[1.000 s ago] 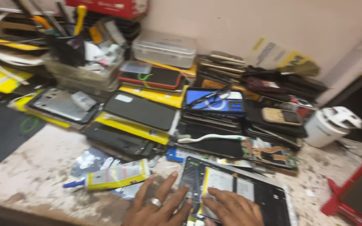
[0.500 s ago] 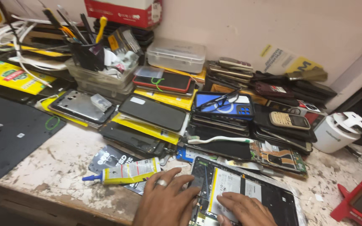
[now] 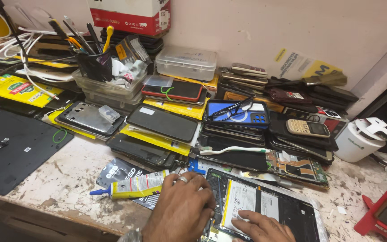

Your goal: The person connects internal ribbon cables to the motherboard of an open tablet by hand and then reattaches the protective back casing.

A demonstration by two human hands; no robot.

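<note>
An opened tablet [image 3: 287,210] lies back-up at the near edge of the workbench, its white battery [image 3: 247,201] exposed. My left hand [image 3: 182,208], with a ring on one finger, rests flat over the tablet's left edge, fingers spread. Fingers of my right hand [image 3: 258,226] press on the lower part of the battery. A yellow glue tube with a blue tip [image 3: 133,186] lies just left of my left hand. Neither hand grips anything.
Stacks of phones and screens [image 3: 166,123] crowd the back of the bench [image 3: 68,179]. A blue phone case with glasses on it [image 3: 238,112], a toothbrush [image 3: 234,150], a circuit board [image 3: 298,163], a black mat [image 3: 14,150], a tool cup [image 3: 95,62], a white cup [image 3: 359,141] and a red frame [image 3: 386,210] surround the tablet.
The view has shifted, so the bench items sit lower and to the right in frame. Both hands stay on the tablet; the left hand has spread a little over its left edge.
</note>
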